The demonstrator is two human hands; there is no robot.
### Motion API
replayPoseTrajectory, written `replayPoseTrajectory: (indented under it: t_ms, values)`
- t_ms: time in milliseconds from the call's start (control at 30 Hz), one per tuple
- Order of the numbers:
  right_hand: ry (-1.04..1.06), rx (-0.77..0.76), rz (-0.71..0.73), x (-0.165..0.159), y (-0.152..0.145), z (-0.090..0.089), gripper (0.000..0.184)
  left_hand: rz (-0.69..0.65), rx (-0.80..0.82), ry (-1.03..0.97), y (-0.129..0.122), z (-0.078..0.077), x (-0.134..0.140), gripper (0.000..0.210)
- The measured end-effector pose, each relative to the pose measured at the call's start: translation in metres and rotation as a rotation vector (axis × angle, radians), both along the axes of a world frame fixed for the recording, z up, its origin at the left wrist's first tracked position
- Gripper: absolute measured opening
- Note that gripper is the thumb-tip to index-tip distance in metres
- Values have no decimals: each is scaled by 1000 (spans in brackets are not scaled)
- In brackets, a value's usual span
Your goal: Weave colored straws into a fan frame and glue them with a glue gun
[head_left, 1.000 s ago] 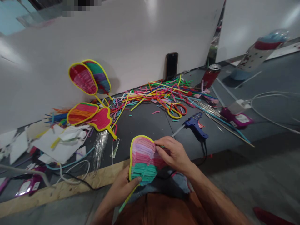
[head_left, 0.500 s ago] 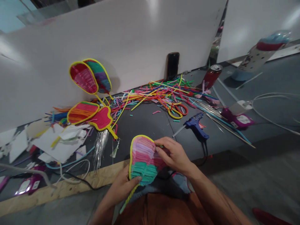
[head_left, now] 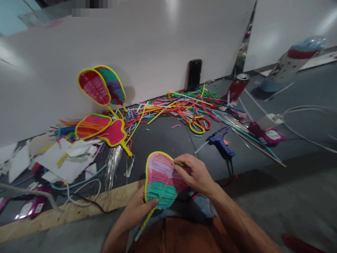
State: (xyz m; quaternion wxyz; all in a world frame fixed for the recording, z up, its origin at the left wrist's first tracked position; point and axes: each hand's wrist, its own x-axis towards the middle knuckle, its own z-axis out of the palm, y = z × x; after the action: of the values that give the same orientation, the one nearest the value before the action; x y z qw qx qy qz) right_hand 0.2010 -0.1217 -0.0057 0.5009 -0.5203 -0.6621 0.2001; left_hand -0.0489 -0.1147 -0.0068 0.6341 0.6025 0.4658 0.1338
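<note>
A paddle-shaped fan made of pipe cleaners (head_left: 162, 177), banded in pink, lilac and green, is held low in front of my body. My left hand (head_left: 138, 209) grips its lower left edge, thumb on the green part, near the twisted yellow handle (head_left: 145, 224) that points down. A yellow pipe cleaner (head_left: 159, 153) runs along the left and top rim. At the fan's upper right edge, my right hand (head_left: 196, 174) pinches the end of this yellow strip between thumb and fingers. The fan's right side is partly hidden behind that hand.
A blue glue gun (head_left: 221, 142) lies right of the fan, behind it scissors (head_left: 200, 124) and a heap of pipe cleaners (head_left: 171, 105). Finished-looking fans (head_left: 94, 88) lean at the left. A phone (head_left: 194, 74), a can (head_left: 237, 86) and a bottle (head_left: 292, 63) stand farther back.
Almost nothing differs. Both hands keep their hold on the fan, and the view has shifted only very slightly.
</note>
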Motion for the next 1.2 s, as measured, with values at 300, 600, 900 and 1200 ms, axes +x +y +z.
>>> replayPoseTrajectory:
  t_ms: [300, 600, 900, 1200]
  values:
    - [-15, 6, -55, 0, 1, -8, 25, 101, -79, -72, -2, -7, 9, 46]
    - [-29, 40, -5, 3, 7, -4, 16, 126, -28, -53, -2, -11, 12, 50]
    - [-78, 17, 62, -5, 24, -22, 16, 60, 709, 284, 39, 7, 14, 70]
    - [-100, -10, 140, -12, 31, -26, 18, -499, 1016, 241, 111, 18, 49, 16]
